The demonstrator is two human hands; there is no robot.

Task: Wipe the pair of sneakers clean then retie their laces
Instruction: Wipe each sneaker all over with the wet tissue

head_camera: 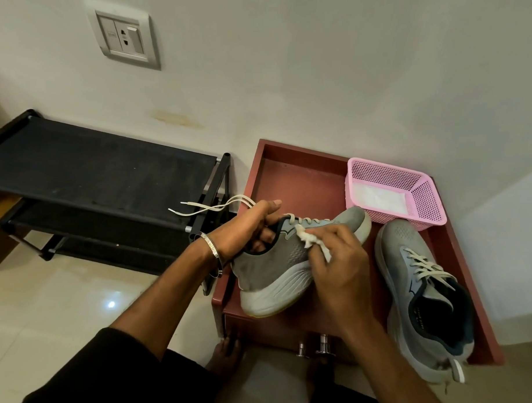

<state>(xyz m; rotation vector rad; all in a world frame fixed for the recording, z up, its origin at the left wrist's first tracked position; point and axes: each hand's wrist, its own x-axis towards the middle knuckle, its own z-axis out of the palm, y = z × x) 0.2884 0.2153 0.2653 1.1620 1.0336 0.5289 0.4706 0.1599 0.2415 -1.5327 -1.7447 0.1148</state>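
your left hand (251, 228) is gripping the sneaker (290, 256) by its collar, steadying it. your right hand (338, 264) is pinching the wipe (310, 239), rubbing its side.

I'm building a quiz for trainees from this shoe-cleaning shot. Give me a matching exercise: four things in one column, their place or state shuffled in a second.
Things:
1. held sneaker
2. second sneaker
3. white wipe
4. pink basket

Places or states:
A. pinched in the right hand
B. at the tray's back right corner
C. lying on the red tray
D. gripped at the collar by the left hand

Pairs: 1-D, 2-C, 3-A, 4-B
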